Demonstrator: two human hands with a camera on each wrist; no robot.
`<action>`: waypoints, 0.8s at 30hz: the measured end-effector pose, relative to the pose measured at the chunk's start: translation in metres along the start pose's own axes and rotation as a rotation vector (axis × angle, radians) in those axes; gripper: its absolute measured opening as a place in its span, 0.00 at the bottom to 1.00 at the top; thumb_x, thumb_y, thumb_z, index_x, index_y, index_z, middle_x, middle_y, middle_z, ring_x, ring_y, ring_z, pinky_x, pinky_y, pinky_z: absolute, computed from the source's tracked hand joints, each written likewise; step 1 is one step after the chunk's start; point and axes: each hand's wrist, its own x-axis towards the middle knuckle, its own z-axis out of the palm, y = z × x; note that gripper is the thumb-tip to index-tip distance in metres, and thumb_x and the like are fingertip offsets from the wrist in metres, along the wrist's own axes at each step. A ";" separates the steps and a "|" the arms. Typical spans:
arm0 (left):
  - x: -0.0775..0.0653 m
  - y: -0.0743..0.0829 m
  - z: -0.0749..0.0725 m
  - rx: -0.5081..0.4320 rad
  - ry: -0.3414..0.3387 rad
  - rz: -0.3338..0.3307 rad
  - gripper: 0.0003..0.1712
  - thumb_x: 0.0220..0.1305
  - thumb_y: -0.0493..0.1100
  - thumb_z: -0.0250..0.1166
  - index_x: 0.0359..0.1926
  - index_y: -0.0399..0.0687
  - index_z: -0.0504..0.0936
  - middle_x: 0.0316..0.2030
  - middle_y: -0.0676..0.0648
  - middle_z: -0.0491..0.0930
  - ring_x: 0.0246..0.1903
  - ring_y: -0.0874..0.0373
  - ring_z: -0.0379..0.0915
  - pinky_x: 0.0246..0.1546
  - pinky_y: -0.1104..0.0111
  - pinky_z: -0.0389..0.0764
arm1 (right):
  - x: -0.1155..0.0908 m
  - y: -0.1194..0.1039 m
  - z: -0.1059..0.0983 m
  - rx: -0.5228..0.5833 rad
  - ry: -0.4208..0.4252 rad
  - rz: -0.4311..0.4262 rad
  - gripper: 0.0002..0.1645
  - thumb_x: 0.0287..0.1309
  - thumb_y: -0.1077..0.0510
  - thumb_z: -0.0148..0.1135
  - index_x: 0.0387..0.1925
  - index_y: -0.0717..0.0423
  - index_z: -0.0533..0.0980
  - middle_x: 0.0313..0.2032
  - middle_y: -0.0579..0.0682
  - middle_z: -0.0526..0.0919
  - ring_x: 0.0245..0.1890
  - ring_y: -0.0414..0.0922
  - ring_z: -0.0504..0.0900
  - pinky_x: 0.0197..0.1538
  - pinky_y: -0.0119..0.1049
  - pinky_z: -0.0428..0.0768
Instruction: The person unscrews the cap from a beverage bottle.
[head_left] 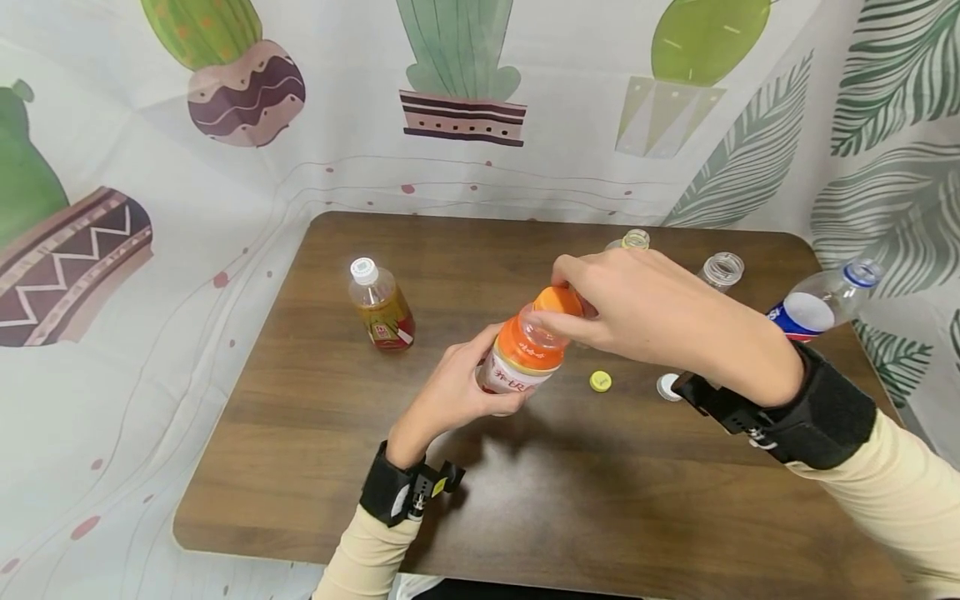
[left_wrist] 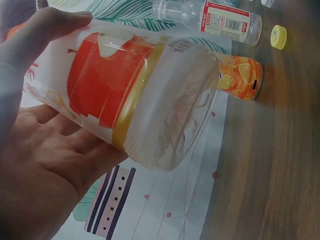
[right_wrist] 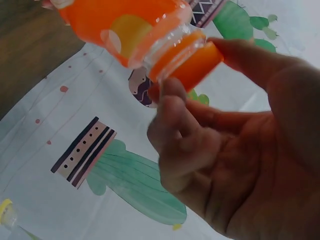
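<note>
Above the middle of the table, my left hand (head_left: pixel 453 385) grips a clear plastic drink bottle (head_left: pixel 528 346) round its body. The bottle is tilted, its top leaning to the right. It has an orange upper sleeve and a white label; the left wrist view shows a red apple picture on the label (left_wrist: pixel 107 80). From above, my right hand (head_left: pixel 645 308) pinches the orange bottle cap (right_wrist: pixel 200 65) at the bottle's mouth between thumb and fingers. Clear neck shows between the orange ring and the cap; I cannot tell whether the cap is still threaded on.
A white-capped bottle of reddish-brown drink (head_left: pixel 384 312) stands at the left. A yellow cap (head_left: pixel 600 382) and a white cap (head_left: pixel 669 387) lie on the table (head_left: pixel 315 450). Uncapped bottles (head_left: pixel 722 269) and a blue-labelled bottle (head_left: pixel 817 304) stand at the right, partly behind my right arm.
</note>
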 end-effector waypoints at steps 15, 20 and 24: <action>-0.008 -0.008 -0.004 -0.078 0.016 -0.025 0.39 0.46 0.47 0.79 0.60 0.54 0.73 0.47 0.53 0.83 0.44 0.61 0.81 0.45 0.63 0.82 | -0.007 0.011 -0.012 0.104 -0.023 -0.175 0.21 0.62 0.53 0.66 0.57 0.41 0.75 0.43 0.40 0.74 0.37 0.37 0.73 0.37 0.36 0.77; -0.016 -0.015 -0.015 -0.118 0.079 -0.054 0.38 0.47 0.45 0.79 0.60 0.53 0.73 0.50 0.51 0.83 0.48 0.58 0.81 0.51 0.59 0.82 | -0.002 0.023 0.010 0.136 0.012 -0.147 0.21 0.62 0.54 0.67 0.56 0.46 0.76 0.40 0.45 0.75 0.33 0.39 0.74 0.35 0.35 0.76; -0.019 -0.016 -0.027 -0.133 0.157 -0.056 0.37 0.47 0.42 0.79 0.59 0.52 0.74 0.49 0.50 0.84 0.48 0.57 0.81 0.53 0.57 0.82 | 0.006 0.033 0.051 0.139 0.004 -0.126 0.20 0.60 0.54 0.69 0.54 0.52 0.78 0.36 0.49 0.75 0.30 0.42 0.75 0.33 0.35 0.77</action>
